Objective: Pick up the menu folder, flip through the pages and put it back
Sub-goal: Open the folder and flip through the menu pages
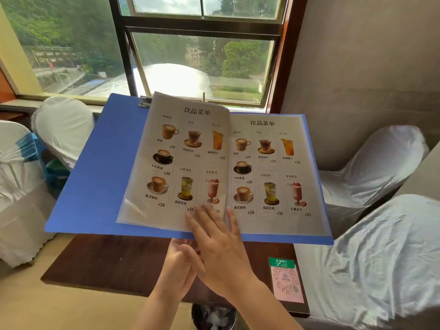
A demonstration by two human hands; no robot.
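Observation:
The blue menu folder point(95, 177) lies open and raised above the dark wooden table point(114, 263), showing two drink-menu pages. One plastic sleeve page point(176, 160) stands partly lifted over the left half. My left hand point(179, 265) supports the folder from below at its near edge, near the spine. My right hand point(219, 241) rests flat on top, fingers spread over the bottom of the lifted page beside the spine.
Chairs in white covers stand at the left point(64, 125) and right point(371, 167). A pink and green QR card point(287, 281) lies on the table's near right corner. A window point(200, 55) is straight ahead. A bin point(214, 315) sits under the table.

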